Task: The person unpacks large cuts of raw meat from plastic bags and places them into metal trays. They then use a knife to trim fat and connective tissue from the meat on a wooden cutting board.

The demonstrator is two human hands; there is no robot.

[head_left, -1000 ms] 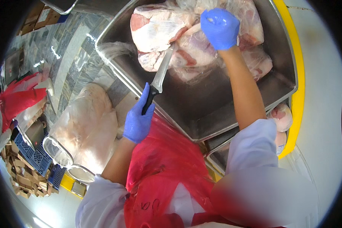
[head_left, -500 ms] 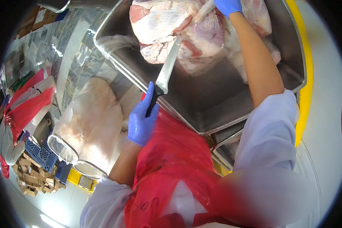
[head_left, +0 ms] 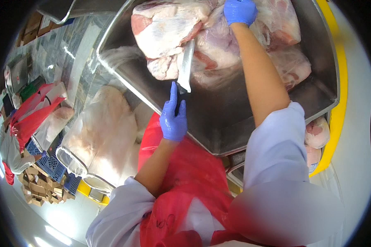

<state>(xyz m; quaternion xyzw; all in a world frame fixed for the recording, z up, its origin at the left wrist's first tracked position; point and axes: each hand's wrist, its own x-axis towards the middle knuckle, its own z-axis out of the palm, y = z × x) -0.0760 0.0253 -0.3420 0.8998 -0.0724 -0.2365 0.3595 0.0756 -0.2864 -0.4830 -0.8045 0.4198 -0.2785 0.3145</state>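
Observation:
My left hand (head_left: 172,120), in a blue glove, is closed round the black handle of a knife (head_left: 186,65), its index finger stretched along the handle. The wide blade points away from me, its tip against a large pale, fatty piece of meat (head_left: 165,31). My right hand (head_left: 240,11), also blue-gloved, is closed in a fist over a pinkish piece of meat (head_left: 218,41); what its fingers grip is hidden. More meat (head_left: 289,66) lies to the right, with glossy clear film around some pieces. All of it sits in a deep metal tub (head_left: 231,129).
Left of the tub stand big pale plastic-covered bundles (head_left: 101,131). Farther left are a red-and-white garment (head_left: 37,111), blue crates (head_left: 51,164) and piled cardboard pieces (head_left: 39,185). A yellow rim (head_left: 341,82) curves along the right; below the tub sits more meat (head_left: 316,132).
My left hand and the knife have shifted right and forward, further over the tub. My right hand has come left and slightly nearer; the pale strip stretched beside it is no longer visible.

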